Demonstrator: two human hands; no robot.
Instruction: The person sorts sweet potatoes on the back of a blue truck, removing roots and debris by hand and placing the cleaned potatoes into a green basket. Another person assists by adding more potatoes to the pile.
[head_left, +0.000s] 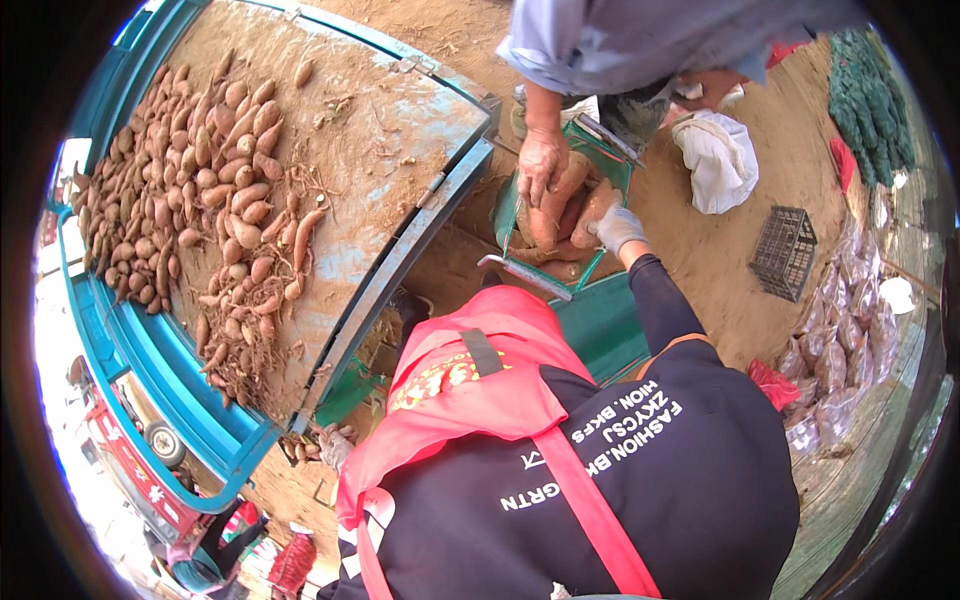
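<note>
My right hand (619, 227), in a pale grey glove, grips a large sweet potato (598, 210) at the right side of a green mesh container (504, 214) with metal bars at its ends. More large sweet potatoes (559, 199) lie in this container. Down at the left, beside my red apron (480, 315), a greyish glove that appears to be my left hand (335, 447) is partly hidden, close to some small sweet potatoes (301, 450); its fingers are unclear. A co-worker's bare hand (541, 166) reaches over the container from above, touching the sweet potatoes, apart from my hand.
A blue truck bed (367, 161) with a large pile of sweet potatoes (225, 172) stands at the left. At the right are a white sack (718, 161), a black plastic crate (784, 253), filled clear bags (831, 360) and green netting (870, 105). The co-worker (637, 45) stands opposite me.
</note>
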